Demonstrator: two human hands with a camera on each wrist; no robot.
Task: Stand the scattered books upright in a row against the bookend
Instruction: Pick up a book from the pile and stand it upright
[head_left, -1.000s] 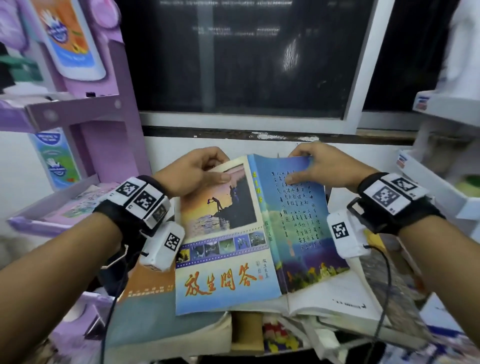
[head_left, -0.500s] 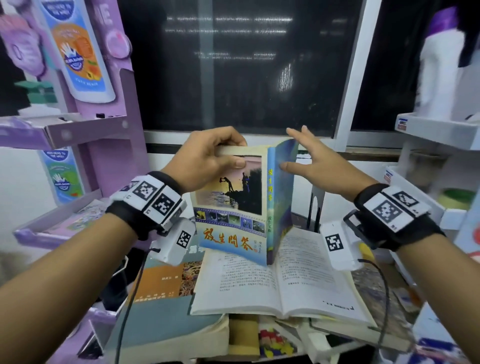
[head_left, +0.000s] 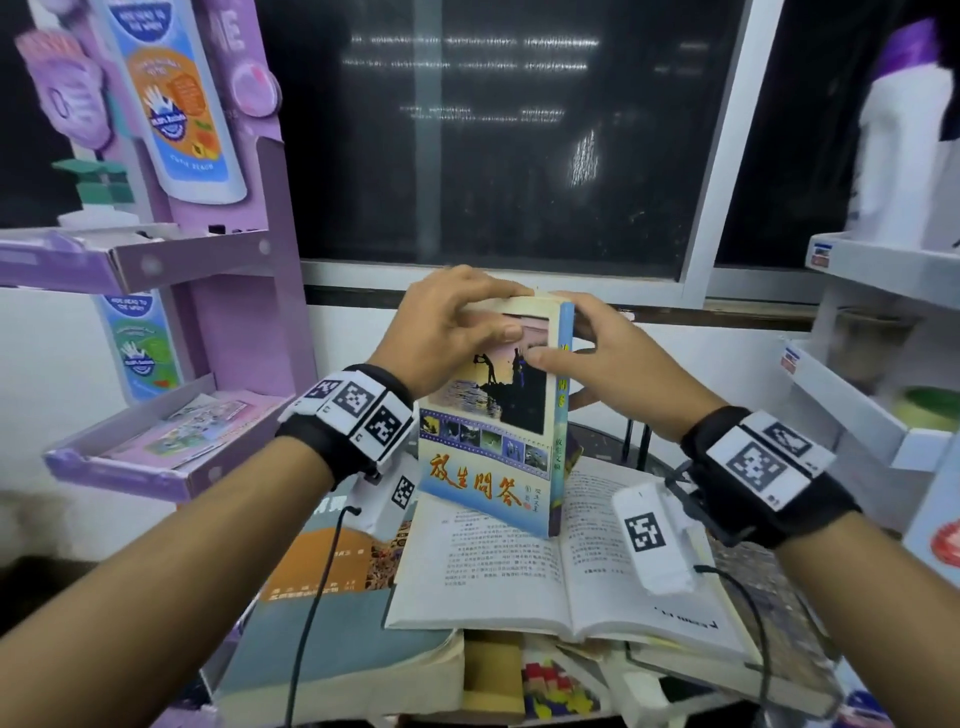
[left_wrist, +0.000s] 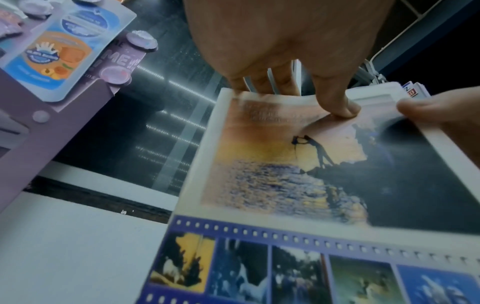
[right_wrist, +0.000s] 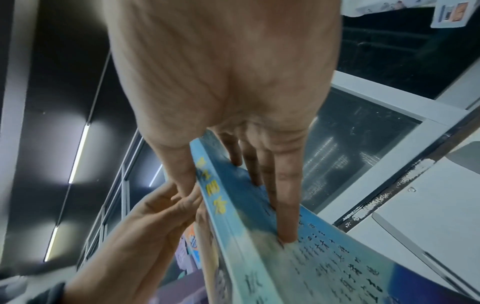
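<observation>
Gripping one upright book (head_left: 491, 415): left hand (head_left: 441, 322) at top edge, right hand (head_left: 597, 353) round spine; one open book (head_left: 519, 571) beneath.

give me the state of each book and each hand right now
blue-spined book: closed, upright, held by both hands
open book: open, flat on the pile
orange-covered book: closed, flat
left hand: grips book's top
right hand: pinches the spine side

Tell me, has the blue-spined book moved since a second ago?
Yes. The blue-spined book, earlier lying open across the open book, now stands closed and upright on its pages.
</observation>
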